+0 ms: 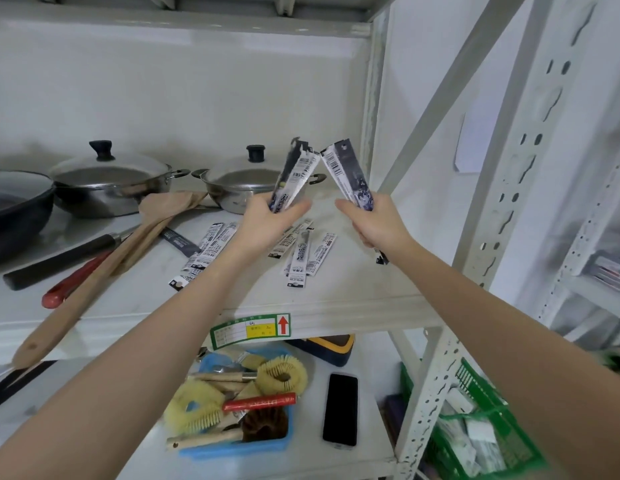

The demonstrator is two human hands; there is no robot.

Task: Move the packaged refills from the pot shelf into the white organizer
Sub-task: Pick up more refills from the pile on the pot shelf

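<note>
Left hand (267,220) and right hand (374,223) are each gripping refill packets (294,171) — many more packets (298,261) are lying on the pot shelf (353,289); the organizer is not showing.

one head view, close, looking forward and down: pot shelf (336,292) centre, lower shelf toward 6 o'clock.

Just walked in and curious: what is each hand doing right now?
Left hand: grips a bunch of refill packets, held upright.
Right hand: grips another bunch of refill packets, tilted left.
</note>
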